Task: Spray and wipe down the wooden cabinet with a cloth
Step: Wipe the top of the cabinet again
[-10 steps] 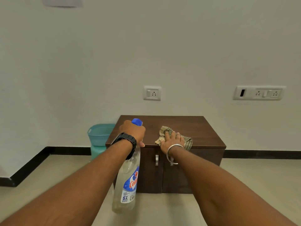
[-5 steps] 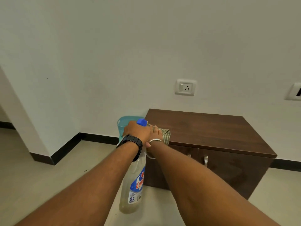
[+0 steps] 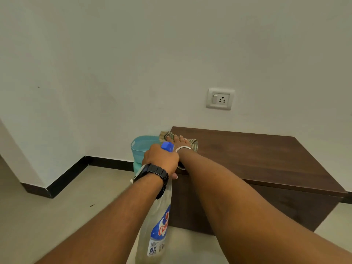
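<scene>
The right hand (image 3: 180, 141) pressed the cloth (image 3: 193, 145) with straight fingers at the cabinet's (image 3: 257, 162) far-left corner, so the long top ran away to its right. The left hand (image 3: 160, 159) gripped the spray bottle (image 3: 158, 231) just off the left edge.

A cloth (image 3: 192, 145) lies on the wooden cabinet (image 3: 257, 159).

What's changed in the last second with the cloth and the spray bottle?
The right hand slid the cloth over the cabinet top, from near the front edge leftward, then back to the rear left corner by the wall. Nothing was taken up or let go. The left hand still grips the spray bottle by its neck; the teal bin stays beside the cabinet.
</scene>
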